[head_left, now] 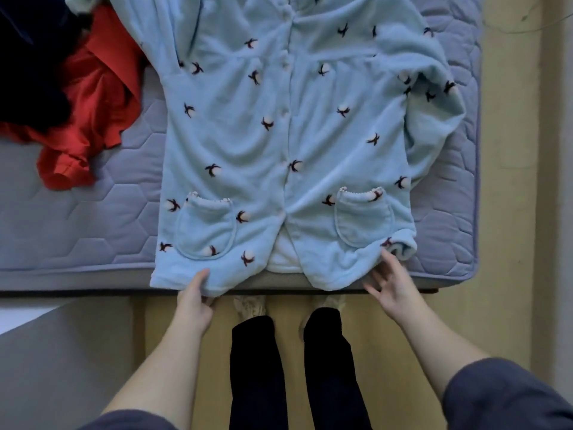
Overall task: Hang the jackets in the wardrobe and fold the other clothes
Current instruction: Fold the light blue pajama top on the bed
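My left hand pinches pajama top hem at 7 o'clock; right hand at 5 splayed, empty. Flatten hem first.

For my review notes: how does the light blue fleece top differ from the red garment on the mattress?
The light blue fleece top lies spread flat, front up; the red garment is crumpled in a heap. The blue top carries small dark motifs; the red garment is plain. The left hand holds the blue top's hem; no hand touches the red garment. Both lie on the mattress.
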### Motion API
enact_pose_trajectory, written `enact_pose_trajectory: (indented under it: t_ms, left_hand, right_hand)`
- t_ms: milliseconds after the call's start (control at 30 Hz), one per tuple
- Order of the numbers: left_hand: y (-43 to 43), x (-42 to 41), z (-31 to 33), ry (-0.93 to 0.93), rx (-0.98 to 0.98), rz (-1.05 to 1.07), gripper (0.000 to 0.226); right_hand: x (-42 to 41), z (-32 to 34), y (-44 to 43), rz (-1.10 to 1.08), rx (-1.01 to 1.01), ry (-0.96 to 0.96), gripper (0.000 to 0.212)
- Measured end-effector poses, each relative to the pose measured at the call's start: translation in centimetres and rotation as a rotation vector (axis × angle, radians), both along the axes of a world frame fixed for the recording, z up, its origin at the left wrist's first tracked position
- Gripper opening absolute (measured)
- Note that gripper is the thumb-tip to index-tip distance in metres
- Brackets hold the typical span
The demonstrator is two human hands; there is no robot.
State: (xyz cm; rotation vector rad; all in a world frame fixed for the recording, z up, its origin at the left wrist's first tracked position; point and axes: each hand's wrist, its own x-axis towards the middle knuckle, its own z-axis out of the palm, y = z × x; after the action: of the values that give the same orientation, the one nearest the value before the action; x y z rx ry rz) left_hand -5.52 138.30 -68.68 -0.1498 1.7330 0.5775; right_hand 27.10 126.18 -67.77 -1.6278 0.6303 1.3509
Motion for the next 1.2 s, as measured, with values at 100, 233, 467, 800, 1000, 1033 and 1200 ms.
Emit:
enact_pose_trajectory:
  t_ms: [100,233,467,800,1000,1033,1200]
  left_hand:
    - [-1.2,2.9,-0.7,-0.129,0.014,-0.004,0.027]
    - [-2.2,5.6,-1.2,-0.146,0.049,0.001,0.025]
    - [-0.5,6.7,0.4,-0.496,0.131,0.098,0.018]
    - [0.3,5.5,-1.8,1.060,0.582,-2.239,0.047]
    - [1.2,5.0,-3.3,0.889,1.008,-2.235,0.029]
    - [1.1,4.8,-3.0,0.839,0.967,-2.292,0.029]
    - [1.9,4.3,-1.5,0.676,0.647,-2.474,0.022]
  right_hand:
    - [-2.7,-1.2,-0.1,0.052,-0.064,-0.028,0.052]
    - [-4.0,-2.2,1.9,0.012,-0.142,-0.074,0.028]
    - [-5.0,-1.0,2.1,-0.123,-0.027,0.125,0.029]
    - [-9.0,-1.5,-0.3,0.145,-0.080,0.098,0.014]
    - [-9.4,-2.9,2.8,0.033,-0.047,0.139,0.020]
    - [-9.6,-2.7,2.6,0.065,-0.064,0.158,0.021]
    - [-10.4,-0.3,0.4,0.179,-0.166,0.233,0.013]
